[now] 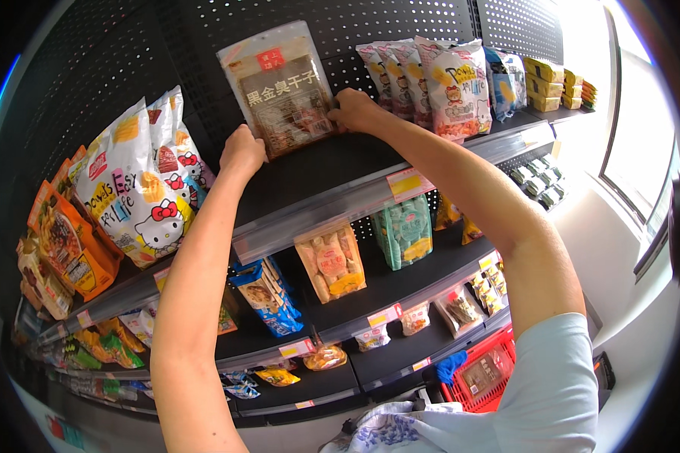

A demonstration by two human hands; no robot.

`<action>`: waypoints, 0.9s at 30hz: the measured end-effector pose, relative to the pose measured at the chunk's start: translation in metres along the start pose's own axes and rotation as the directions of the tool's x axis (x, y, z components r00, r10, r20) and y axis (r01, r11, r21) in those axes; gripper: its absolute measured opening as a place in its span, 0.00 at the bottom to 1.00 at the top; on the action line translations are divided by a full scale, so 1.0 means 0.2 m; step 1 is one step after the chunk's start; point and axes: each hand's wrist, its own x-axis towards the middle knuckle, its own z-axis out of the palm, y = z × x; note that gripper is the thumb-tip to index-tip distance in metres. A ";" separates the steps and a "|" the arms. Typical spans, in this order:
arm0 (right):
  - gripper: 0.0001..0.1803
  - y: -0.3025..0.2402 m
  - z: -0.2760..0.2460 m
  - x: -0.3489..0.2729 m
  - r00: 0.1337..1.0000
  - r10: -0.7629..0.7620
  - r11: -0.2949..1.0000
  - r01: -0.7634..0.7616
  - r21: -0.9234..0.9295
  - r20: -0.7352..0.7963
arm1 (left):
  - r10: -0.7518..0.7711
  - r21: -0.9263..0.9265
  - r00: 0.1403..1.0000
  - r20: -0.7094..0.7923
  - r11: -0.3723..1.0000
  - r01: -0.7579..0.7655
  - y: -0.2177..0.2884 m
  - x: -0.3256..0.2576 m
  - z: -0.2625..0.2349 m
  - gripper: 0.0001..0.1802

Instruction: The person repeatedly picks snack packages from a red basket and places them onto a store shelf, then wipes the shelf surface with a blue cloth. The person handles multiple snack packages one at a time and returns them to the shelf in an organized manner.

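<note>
1. Plainly, the left hand (pixel 243 151) and right hand (pixel 353 112) both pinch the pouch (pixel 282 94) by its sides, roughly upright, on or just above the shelf (pixel 317 167).
2. Let go unevenly, and it might slump, since no neighbour stands close enough to prop it.
3. That right forearm (pixel 438 158) crosses near the bags (pixel 455 83); a careless swing could topple them.
4. Pinching too lightly, slick film may slip.

Red basket (pixel 453 392) partly hidden behind the light-blue right sleeve (pixel 548 377)
</note>
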 end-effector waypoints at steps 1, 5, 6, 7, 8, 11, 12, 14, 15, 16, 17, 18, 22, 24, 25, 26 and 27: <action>0.16 -0.01 -0.02 -0.01 0.999 0.037 0.999 -0.037 0.028 0.025 | -0.015 -0.020 1.000 0.006 1.000 0.015 0.01 -0.01 -0.01 0.18; 0.12 -0.10 -0.10 -0.07 0.998 0.012 0.999 -0.014 -0.038 -0.059 | 0.051 0.098 0.994 -0.092 0.994 -0.041 0.04 -0.05 -0.13 0.20; 0.11 -0.11 -0.12 -0.11 0.987 -0.080 0.991 0.064 -0.118 -0.143 | 0.131 0.105 0.980 -0.148 0.988 -0.116 0.07 -0.10 -0.18 0.29; 0.11 -0.17 -0.11 -0.14 0.960 -0.187 0.972 0.149 -0.183 -0.209 | 0.218 0.124 0.949 -0.229 0.973 -0.194 0.07 -0.21 -0.28 0.28; 0.15 -0.27 -0.09 -0.18 0.941 -0.262 0.958 0.228 -0.172 -0.213 | 0.297 0.149 0.884 -0.362 0.954 -0.260 0.01 -0.26 -0.35 0.26; 0.15 -0.26 -0.28 -0.58 0.812 -0.435 0.897 0.427 -0.113 -0.389 | 0.460 -0.130 0.658 -0.596 0.754 -0.644 0.37 -0.66 -0.36 0.16; 0.14 -0.27 -0.34 -0.75 0.758 -0.456 0.862 0.506 -0.019 -0.466 | 0.484 -0.141 0.591 -0.646 0.685 -0.715 0.44 -0.81 -0.34 0.16; 0.13 -0.27 -0.36 -1.04 0.644 -0.494 0.773 0.633 0.045 -0.585 | 0.452 -0.178 0.452 -0.769 0.529 -0.830 0.42 -1.07 -0.14 0.10; 0.14 -0.28 -0.31 -1.14 0.579 -0.521 0.715 0.697 0.050 -0.628 | 0.577 -0.215 0.513 -0.635 0.506 -0.835 0.33 -1.19 -0.09 0.12; 0.14 -0.24 -0.31 -1.29 0.629 -0.487 0.745 0.661 0.087 -0.605 | 0.674 -0.294 0.550 -0.493 0.466 -0.835 0.29 -1.31 -0.02 0.15; 0.15 -0.17 -0.27 -1.41 0.672 -0.427 0.779 0.613 0.131 -0.605 | 0.715 -0.355 0.609 -0.343 0.502 -0.789 0.29 -1.40 0.11 0.09; 0.16 -0.09 -0.19 -1.53 0.729 -0.319 0.821 0.532 0.207 -0.606 | 0.708 -0.450 0.657 -0.260 0.513 -0.731 0.28 -1.46 0.29 0.09; 0.17 0.44 0.26 -2.12 0.922 0.301 0.857 -0.149 0.494 -0.243 | 0.729 -0.499 0.642 0.237 0.658 -0.563 0.16 -1.62 0.83 0.27; 0.14 0.68 0.53 -2.51 0.742 0.663 0.472 -0.521 0.711 0.103 | 0.718 -0.459 0.600 0.351 0.691 -0.558 0.12 -1.63 1.00 0.40; 0.12 0.74 0.62 -2.70 0.656 0.749 0.425 -0.587 0.690 0.097 | 0.707 -0.423 0.596 0.381 0.706 -0.568 0.10 -1.62 1.09 0.44; 0.13 0.80 0.69 -2.90 0.566 0.816 0.383 -0.681 0.624 0.117 | 0.709 -0.397 0.590 0.387 0.706 -0.587 0.08 -1.61 1.17 0.46; 0.14 0.89 0.80 -3.13 0.462 0.870 0.238 -0.700 0.673 0.173 | 0.711 -0.368 0.584 0.392 0.703 -0.608 0.08 -1.60 1.23 0.48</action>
